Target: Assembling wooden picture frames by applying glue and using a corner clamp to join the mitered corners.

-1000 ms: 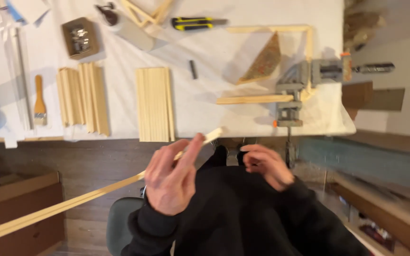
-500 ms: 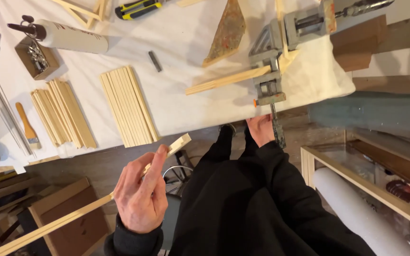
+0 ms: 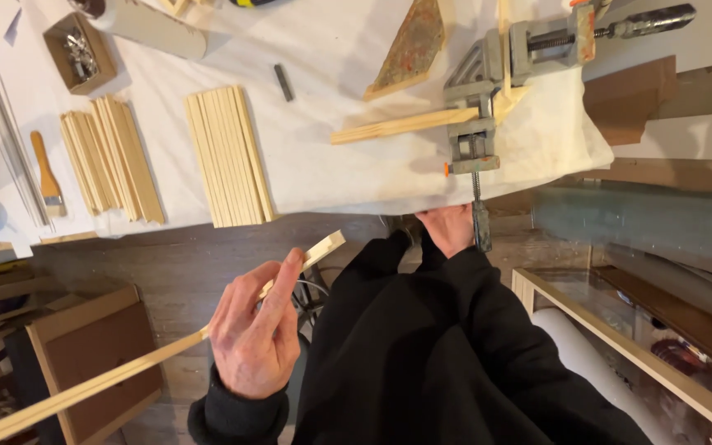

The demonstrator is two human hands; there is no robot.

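My left hand holds a long thin wooden strip near one end; the strip runs from the lower left up to its tip below the table edge. My right hand reaches up under the table edge and grips the handle of a grey metal corner clamp. The clamp holds a short wooden strip flat on the white cloth, joined at a corner to another strip.
On the white-covered table lie two stacks of wooden strips, a brush, a small box of metal parts, a triangular wooden piece. A cardboard box stands lower left, a shelf at right.
My right hand has gone from in front of my chest up to the clamp's handle. My left hand has stayed on the strip while the view shifted right and closer.
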